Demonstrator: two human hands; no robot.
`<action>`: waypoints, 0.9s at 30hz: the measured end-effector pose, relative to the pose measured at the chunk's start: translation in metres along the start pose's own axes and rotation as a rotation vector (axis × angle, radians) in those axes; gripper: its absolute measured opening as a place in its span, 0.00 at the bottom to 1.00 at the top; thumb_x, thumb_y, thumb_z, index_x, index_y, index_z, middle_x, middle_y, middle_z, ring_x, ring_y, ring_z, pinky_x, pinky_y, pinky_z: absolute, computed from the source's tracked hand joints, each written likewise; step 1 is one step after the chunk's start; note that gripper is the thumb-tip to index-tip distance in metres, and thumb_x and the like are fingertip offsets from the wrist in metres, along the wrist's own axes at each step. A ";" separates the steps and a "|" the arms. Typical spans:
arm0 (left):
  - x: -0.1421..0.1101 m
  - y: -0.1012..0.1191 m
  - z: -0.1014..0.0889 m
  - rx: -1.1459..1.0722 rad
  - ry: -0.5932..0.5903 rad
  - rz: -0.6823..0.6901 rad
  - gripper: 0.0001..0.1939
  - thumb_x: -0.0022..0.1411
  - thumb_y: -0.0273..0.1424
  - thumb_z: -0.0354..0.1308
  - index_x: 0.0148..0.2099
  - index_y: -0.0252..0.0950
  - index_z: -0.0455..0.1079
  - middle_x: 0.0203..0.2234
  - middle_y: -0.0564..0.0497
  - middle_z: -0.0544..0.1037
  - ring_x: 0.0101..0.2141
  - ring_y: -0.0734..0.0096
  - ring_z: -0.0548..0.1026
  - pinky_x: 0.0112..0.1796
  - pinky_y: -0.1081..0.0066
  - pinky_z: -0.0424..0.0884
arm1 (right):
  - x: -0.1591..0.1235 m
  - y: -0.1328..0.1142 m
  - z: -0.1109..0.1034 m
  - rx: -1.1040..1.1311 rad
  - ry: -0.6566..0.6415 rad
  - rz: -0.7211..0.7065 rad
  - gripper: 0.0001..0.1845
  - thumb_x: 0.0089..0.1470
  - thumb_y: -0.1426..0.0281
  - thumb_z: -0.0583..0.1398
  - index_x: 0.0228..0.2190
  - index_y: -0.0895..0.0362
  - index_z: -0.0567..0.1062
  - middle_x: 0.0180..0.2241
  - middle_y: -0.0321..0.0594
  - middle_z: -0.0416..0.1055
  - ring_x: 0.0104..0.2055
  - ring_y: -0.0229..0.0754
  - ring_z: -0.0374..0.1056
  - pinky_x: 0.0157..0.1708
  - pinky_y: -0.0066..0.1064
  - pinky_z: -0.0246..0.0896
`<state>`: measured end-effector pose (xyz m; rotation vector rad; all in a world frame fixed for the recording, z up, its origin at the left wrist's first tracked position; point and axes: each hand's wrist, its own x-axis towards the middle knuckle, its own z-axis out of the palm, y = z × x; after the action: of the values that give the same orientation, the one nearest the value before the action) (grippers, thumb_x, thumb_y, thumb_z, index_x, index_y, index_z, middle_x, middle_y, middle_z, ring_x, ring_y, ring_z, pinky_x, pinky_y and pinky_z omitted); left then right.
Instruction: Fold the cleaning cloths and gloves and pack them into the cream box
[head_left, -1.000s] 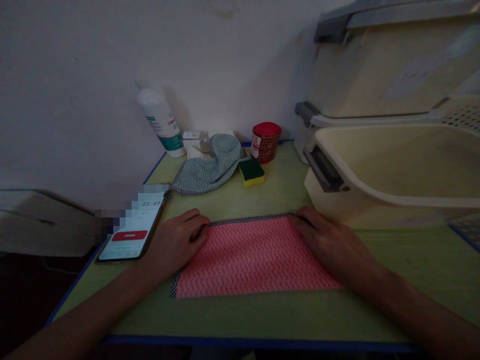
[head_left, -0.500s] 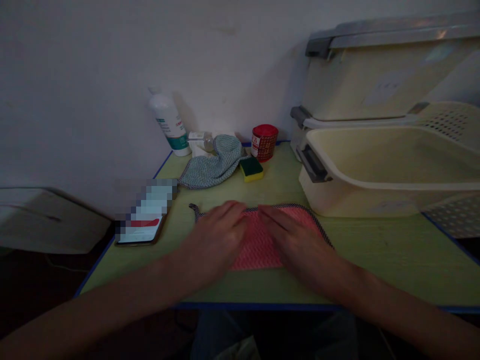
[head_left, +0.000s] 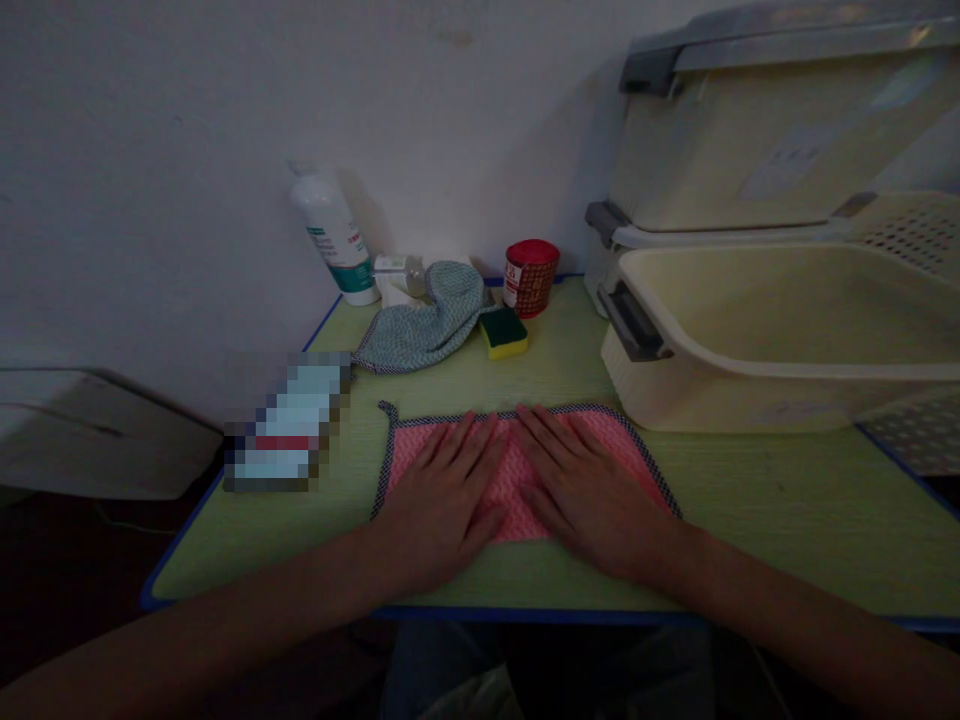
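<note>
A pink cleaning cloth (head_left: pixel 514 490) with a dark checked border lies on the green table (head_left: pixel 780 530), a small loop at its far left corner. Flat on its left half rests my left hand (head_left: pixel 446 490), fingers stretched toward the far edge. My right hand (head_left: pixel 589 490) lies the same way on the right half, thumb pointing inward. Both hands are open, and a strip of pink shows between them. Part of the cloth's near edge is hidden beneath the hands.
Behind the cloth are a crumpled blue-grey cloth (head_left: pixel 424 325), a green-and-yellow sponge (head_left: pixel 504 333), a red-lidded container (head_left: pixel 531 280) and a white bottle (head_left: pixel 334 240). A blurred-out phone (head_left: pixel 292 420) lies left. A cream basket (head_left: pixel 750 395) and a lidded box (head_left: pixel 735 150) stand right.
My hands were blurred and more bunched over the middle of the cloth. Now they lie flat and spread, and more of the cloth's left side and border shows.
</note>
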<state>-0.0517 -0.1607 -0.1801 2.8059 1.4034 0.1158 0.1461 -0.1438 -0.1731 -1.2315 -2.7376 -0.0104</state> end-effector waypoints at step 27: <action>-0.039 -0.032 0.001 0.056 0.059 -0.056 0.32 0.66 0.43 0.42 0.66 0.32 0.45 0.65 0.39 0.47 0.64 0.46 0.43 0.58 0.49 0.52 | -0.022 0.024 0.003 -0.105 0.087 -0.002 0.33 0.61 0.57 0.47 0.58 0.68 0.59 0.60 0.55 0.55 0.61 0.58 0.51 0.55 0.52 0.55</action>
<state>-0.1006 -0.1721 -0.1852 2.8274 1.5202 0.1631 0.1781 -0.1445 -0.1800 -1.2228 -2.6944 -0.2054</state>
